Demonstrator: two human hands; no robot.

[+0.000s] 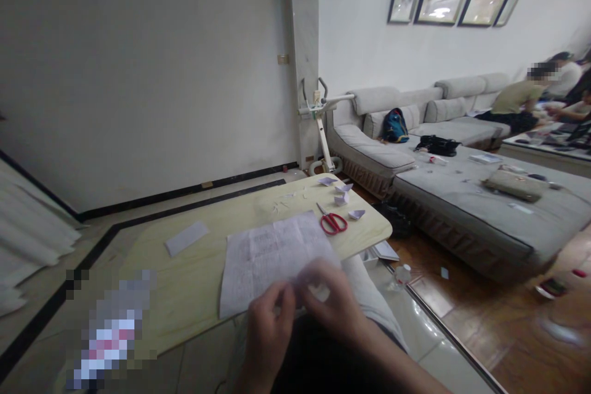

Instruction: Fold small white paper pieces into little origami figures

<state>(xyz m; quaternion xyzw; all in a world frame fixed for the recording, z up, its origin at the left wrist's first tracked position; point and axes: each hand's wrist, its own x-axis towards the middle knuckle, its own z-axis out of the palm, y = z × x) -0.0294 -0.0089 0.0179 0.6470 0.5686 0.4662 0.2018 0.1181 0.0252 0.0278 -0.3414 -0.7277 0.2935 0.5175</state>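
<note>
My left hand (271, 314) and my right hand (329, 297) meet over the near edge of the table, fingertips pinched close together. Whatever lies between them is blurred and mostly covered by the fingers. Just beyond them a large creased sheet of printed paper (268, 252) lies flat. Red-handled scissors (333, 223) rest at its far right corner, blades pointing away to the left. Several small folded paper boats (341, 198) stand near the table's far right end. Left of the sheet is a folded piece of white paper (187, 238).
The pale yellow table (152, 265) bears small paper scraps (279, 204) toward its far side. To the right are a grey sofa (462, 209), a plastic bottle (402, 275) on the floor and an exercise machine (322, 129). People (514, 98) sit at the far right.
</note>
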